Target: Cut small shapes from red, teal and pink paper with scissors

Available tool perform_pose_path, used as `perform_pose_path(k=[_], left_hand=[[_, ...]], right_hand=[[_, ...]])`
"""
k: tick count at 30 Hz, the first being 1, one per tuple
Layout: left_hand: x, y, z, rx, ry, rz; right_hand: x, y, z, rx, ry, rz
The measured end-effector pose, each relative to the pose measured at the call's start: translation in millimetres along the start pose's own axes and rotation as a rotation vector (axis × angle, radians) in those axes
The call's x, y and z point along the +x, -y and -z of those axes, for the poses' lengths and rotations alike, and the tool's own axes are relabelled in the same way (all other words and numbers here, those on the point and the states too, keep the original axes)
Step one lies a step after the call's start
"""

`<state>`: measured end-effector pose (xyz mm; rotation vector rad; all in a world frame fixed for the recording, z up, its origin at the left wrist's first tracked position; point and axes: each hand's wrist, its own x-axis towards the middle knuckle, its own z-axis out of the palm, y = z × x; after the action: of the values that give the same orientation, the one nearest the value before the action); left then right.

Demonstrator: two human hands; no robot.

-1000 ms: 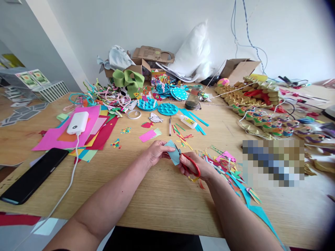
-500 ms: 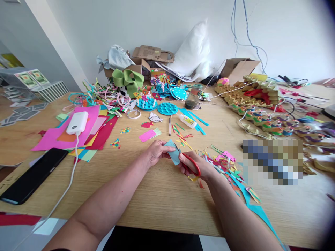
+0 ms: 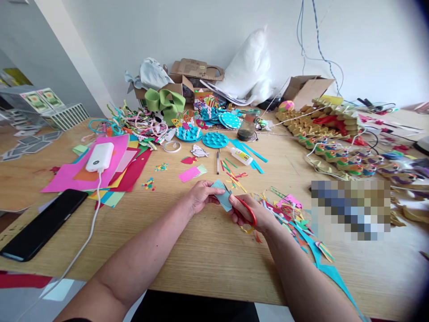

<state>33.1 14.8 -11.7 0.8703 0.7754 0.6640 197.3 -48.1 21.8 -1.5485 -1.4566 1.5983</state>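
Note:
Over the middle of the table, my left hand pinches a small light-blue piece of paper by its left side. My right hand is closed round the red handles of a pair of scissors. The dark blades point up and left and lie against the paper's right edge. How deep they are in the paper, I cannot make out. Beyond my hands lie a pink paper rectangle, a pen and thin coloured paper strips.
Paper scraps spread right of my right hand. A glue bottle, a glass jar and blue scalloped discs stand farther back. At left are a phone, coloured sheets and a white power bank with its cable.
Both hands keep nearly the same place, with the paper and scissors still held. The whole view has shifted very slightly.

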Motion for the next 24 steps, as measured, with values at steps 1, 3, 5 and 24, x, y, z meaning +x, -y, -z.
perform_pose_path(k=[1, 3, 5, 24], left_hand=[[-0.2, -0.2, -0.2, -0.001, 0.0, 0.0], [-0.5, -0.4, -0.5, -0.002, 0.0, 0.0], [-0.6, -0.6, -0.6, -0.003, -0.001, 0.001], [-1.3, -1.9, 0.9, 0.035, 0.024, -0.014]], right_hand=[[-0.3, 0.5, -0.1, -0.006, -0.002, -0.001], [-1.2, 1.4, -0.3, -0.016, -0.006, -0.002], [-2.2, 2.1, -0.6, -0.02, -0.011, -0.003], [0.2, -2.1, -0.9, 0.013, -0.014, -0.017]])
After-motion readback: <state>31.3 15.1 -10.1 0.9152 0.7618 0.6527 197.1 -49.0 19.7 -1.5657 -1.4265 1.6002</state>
